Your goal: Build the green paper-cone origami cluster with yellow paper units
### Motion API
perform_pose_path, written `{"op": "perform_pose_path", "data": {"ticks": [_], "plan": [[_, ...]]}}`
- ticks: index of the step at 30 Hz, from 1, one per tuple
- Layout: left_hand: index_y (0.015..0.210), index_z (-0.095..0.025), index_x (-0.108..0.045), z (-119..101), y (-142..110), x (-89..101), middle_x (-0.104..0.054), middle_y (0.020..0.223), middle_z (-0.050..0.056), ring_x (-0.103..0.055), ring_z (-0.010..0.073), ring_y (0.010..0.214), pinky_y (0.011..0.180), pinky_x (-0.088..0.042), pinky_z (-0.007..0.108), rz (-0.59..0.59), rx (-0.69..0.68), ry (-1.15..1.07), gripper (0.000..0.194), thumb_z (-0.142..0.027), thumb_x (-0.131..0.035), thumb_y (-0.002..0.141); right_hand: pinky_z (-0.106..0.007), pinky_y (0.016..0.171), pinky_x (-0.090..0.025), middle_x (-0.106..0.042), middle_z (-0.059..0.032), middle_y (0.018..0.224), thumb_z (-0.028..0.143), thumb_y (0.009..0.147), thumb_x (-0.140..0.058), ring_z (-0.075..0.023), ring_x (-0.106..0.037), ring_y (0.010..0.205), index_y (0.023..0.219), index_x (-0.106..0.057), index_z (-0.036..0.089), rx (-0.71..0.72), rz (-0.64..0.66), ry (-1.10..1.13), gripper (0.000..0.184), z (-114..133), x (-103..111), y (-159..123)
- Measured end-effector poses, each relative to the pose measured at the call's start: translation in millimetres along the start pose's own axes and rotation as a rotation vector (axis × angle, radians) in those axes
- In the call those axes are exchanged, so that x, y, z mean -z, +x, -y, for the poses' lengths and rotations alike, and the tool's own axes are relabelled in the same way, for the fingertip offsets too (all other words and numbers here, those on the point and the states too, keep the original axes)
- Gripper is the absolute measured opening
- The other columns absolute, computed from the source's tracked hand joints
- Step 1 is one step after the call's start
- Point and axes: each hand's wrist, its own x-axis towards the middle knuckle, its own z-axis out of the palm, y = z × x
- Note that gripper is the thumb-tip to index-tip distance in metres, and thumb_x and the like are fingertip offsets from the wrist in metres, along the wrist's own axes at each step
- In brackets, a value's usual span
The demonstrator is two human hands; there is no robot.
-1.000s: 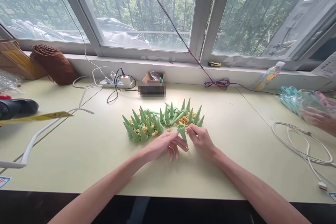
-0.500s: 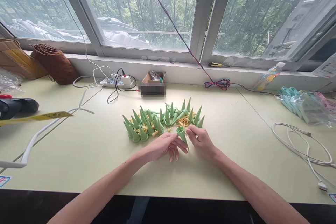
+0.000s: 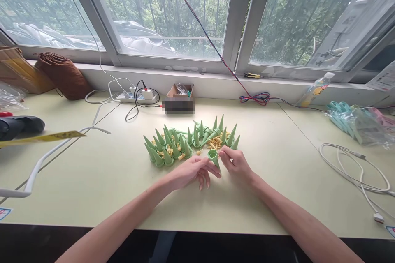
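My left hand (image 3: 197,170) grips a hollow green plastic spike (image 3: 212,157) between thumb and fingers, its round open end up and its point down. Close against the spike's right side, my right hand (image 3: 235,163) is closed in a pinch; whatever its fingertips hold is hidden. Behind my hands stand several green spikes (image 3: 168,158), mostly points up, in a cluster on the left, and more green spikes (image 3: 224,135) stand or lie on the right. Small yellowish fittings (image 3: 215,143) lie in a heap among them, with a few scattered between the left spikes.
A small open cardboard box (image 3: 180,91) and a power strip (image 3: 137,96) stand along the back. Bundled red-and-blue wire (image 3: 255,98), a bottle (image 3: 317,89) and bagged teal items (image 3: 345,119) are at right. A white cable (image 3: 354,168) lies right; a brown pouch (image 3: 63,76) sits left.
The green spike in my left hand has tilted slightly, so its open end faces me a little more. My hands stay almost in the same place.
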Motion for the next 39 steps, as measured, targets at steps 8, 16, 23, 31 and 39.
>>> {"op": "perform_pose_path", "data": {"ticks": [8,16,23,31,39], "plan": [[0.101,-0.008,-0.075,3.2,1.7,1.5,-0.07,0.116,0.023,-0.067,0.0158,0.062,0.049,-0.052,0.024,-0.011,-0.01,-0.005,0.058,-0.061,-0.054,0.091,-0.024,0.049,-0.029,-0.036,0.0048,0.059,0.046,0.103,-0.036,-0.0101,-0.032,0.052,0.069,-0.038,0.021,-0.008,-0.001,-0.001,0.042,0.3,0.7,0.3],[0.103,-0.008,-0.075,5.8,2.9,3.5,-0.07,0.115,0.023,-0.066,0.0155,0.062,0.048,-0.051,0.023,-0.013,-0.012,-0.015,0.057,-0.06,-0.055,0.091,-0.024,0.049,-0.029,-0.037,0.005,0.057,0.045,0.103,-0.036,-0.0099,-0.032,0.05,0.069,-0.037,0.021,-0.02,0.018,0.025,0.042,2.2,2.2,0.5],[0.1,-0.008,-0.077,5.4,3.1,2.7,-0.072,0.112,0.023,-0.066,0.014,0.061,0.047,-0.052,0.021,-0.017,-0.02,-0.028,0.049,-0.053,-0.06,0.09,-0.024,0.049,-0.028,-0.037,0.0054,0.057,0.043,0.103,-0.038,-0.0099,-0.032,0.05,0.069,-0.036,0.022,-0.031,0.045,0.058,0.04,0.5,2.1,-0.5],[0.097,-0.009,-0.077,3.4,3.8,1.4,-0.072,0.11,0.021,-0.062,0.0107,0.057,0.048,-0.051,0.021,-0.045,-0.03,-0.032,0.045,-0.051,-0.065,0.088,-0.024,0.051,-0.027,-0.036,0.005,0.06,0.036,0.103,-0.04,-0.0095,-0.03,0.053,0.069,-0.035,0.021,0.024,0.038,0.05,0.038,-2.1,1.1,-0.7],[0.096,-0.008,-0.075,4.1,3.0,2.7,-0.07,0.072,0.01,-0.054,0.0092,0.052,0.049,-0.046,0.021,-0.069,-0.06,-0.018,0.049,-0.055,-0.065,0.087,-0.023,0.05,-0.026,-0.035,0.0052,0.06,0.032,0.103,-0.04,-0.0093,-0.03,0.052,0.068,-0.033,0.021,0.037,0.033,0.042,0.037,0.5,0.2,-0.7]]}}
